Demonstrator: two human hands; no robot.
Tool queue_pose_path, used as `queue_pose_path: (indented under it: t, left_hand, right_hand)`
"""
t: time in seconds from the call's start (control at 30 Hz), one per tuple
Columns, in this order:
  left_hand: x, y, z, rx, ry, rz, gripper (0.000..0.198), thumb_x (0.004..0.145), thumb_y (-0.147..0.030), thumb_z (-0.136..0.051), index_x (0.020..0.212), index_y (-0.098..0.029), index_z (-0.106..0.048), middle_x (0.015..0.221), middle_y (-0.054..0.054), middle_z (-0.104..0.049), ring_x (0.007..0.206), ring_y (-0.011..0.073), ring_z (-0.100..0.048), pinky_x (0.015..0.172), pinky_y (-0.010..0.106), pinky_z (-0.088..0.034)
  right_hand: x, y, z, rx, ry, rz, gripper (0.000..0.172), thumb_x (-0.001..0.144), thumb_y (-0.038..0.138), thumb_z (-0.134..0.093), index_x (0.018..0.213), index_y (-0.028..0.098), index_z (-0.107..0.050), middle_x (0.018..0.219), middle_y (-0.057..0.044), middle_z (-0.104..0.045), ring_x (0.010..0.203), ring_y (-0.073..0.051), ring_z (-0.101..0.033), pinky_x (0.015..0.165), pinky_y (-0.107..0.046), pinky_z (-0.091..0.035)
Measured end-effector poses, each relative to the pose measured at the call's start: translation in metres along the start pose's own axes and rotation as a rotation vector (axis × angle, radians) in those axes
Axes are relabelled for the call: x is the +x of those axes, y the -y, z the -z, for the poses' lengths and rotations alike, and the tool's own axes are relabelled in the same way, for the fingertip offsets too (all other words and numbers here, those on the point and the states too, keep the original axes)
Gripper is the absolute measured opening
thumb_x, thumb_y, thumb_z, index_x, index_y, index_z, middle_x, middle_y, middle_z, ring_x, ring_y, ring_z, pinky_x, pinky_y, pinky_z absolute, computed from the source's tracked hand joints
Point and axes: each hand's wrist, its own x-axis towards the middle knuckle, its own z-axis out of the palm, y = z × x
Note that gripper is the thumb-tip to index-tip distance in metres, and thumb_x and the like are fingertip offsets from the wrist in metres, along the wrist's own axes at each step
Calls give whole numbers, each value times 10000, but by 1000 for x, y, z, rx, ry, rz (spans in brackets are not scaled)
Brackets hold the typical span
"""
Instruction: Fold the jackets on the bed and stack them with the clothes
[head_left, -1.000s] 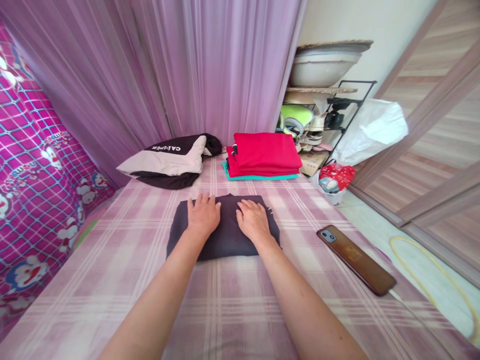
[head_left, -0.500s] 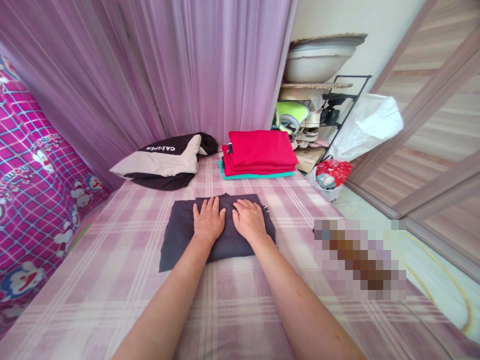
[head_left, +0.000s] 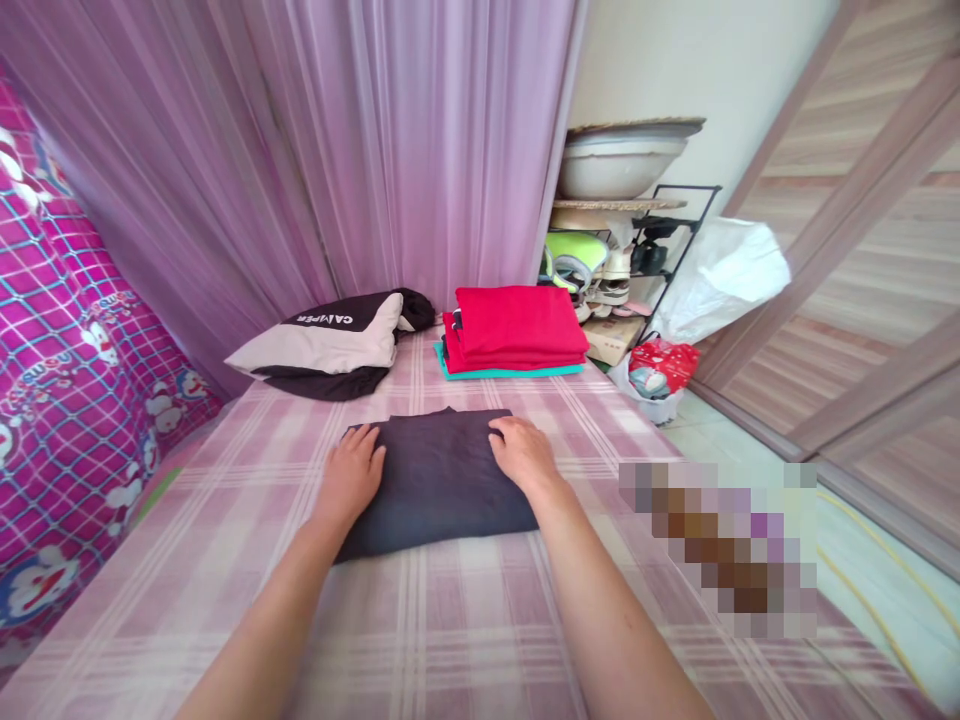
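Note:
A folded dark grey garment [head_left: 439, 478] lies flat on the pink plaid bed sheet [head_left: 465, 620] in front of me. My left hand [head_left: 351, 478] rests palm down on its left edge, fingers stretched out. On the garment's right edge lies my right hand [head_left: 525, 455], also flat with fingers extended. Neither hand grips anything.
Behind the garment sit a stack of folded red and teal clothes [head_left: 514, 330] and a black and beige bag [head_left: 330, 340]. A purple curtain [head_left: 337, 150] hangs at the back. A shoe rack [head_left: 630, 260], white plastic bag [head_left: 724, 275] and red bag [head_left: 660, 362] stand right of the bed.
Both hands slid apart from the garment's middle to its left and right edges. The view tilted slightly downward.

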Motion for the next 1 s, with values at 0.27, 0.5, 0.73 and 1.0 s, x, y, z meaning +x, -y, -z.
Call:
queue_pose_path:
  t: [0.27, 0.5, 0.73, 1.0]
  left_hand:
    - [-40, 56, 8, 80, 81, 269, 540, 899, -522, -417, 1247, -170, -633, 1400, 166, -605, 1345, 353, -506, 1108, 535, -392]
    - [-30, 52, 14, 8, 161, 338, 541, 843, -602, -435, 1088, -181, -669, 1228, 168, -696, 1234, 359, -589, 1006, 500, -465]
    - [-35, 40, 17, -140, 123, 429, 571, 856, -544, -470, 1262, -151, -558, 1223, 185, -700, 1145, 345, -657, 937, 452, -503]
    - [-31, 40, 10, -452, -74, 414, 414, 786, -425, -560, 1150, -227, -567, 1157, 112, -721, 1127, 294, -662, 958, 447, -520]
  right_hand:
    - [-1, -46, 21, -12, 269, -312, 371, 894, 515, -601, 1011, 202, -762, 1049, -132, -762, 985, -271, -715, 783, -332, -509]
    - [-5, -63, 19, 354, 519, -312, 341, 834, 493, -706, 701, 180, -729, 634, -28, -697, 615, -175, -656, 580, -247, -466]
    - [-4, -59, 17, 431, 494, -181, 107, 839, 285, -682, 829, 217, -763, 819, -4, -763, 749, -171, -691, 665, -228, -493]
    - [-2, -41, 25, 329, 239, -147, 118, 818, 283, -695, 909, 228, -746, 910, -34, -768, 829, -206, -691, 701, -262, -477]
